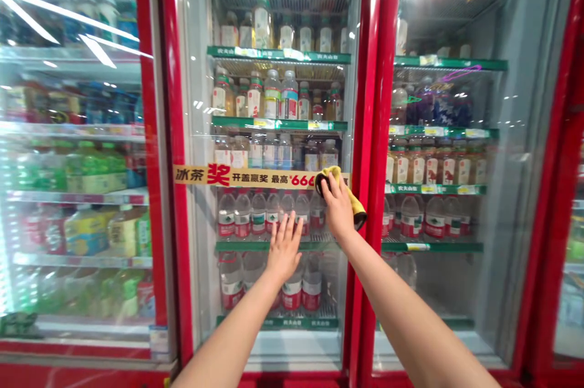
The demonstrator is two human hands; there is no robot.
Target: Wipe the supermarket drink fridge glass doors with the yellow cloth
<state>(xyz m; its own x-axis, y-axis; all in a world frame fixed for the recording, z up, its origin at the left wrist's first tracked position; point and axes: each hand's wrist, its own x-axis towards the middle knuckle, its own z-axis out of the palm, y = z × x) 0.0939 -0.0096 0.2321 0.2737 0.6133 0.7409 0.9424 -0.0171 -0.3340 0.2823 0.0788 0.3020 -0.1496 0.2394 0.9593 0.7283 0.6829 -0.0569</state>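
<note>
A yellow cloth with dark edging is bunched under my right hand, which presses it to the glass door at the right end of a yellow banner strip. My fingers lie over the cloth, and part of it hangs out to the right of the hand. Lower and to the left, my left hand rests with fingers spread at the glass door, holding nothing. Behind the glass, water bottles with red and white labels stand on a green-edged shelf.
Red door frames run upright on both sides of the middle door. Another cooler of drinks stands on the left, and a glass door with shelves of bottles is on the right. Ceiling lights reflect in the glass.
</note>
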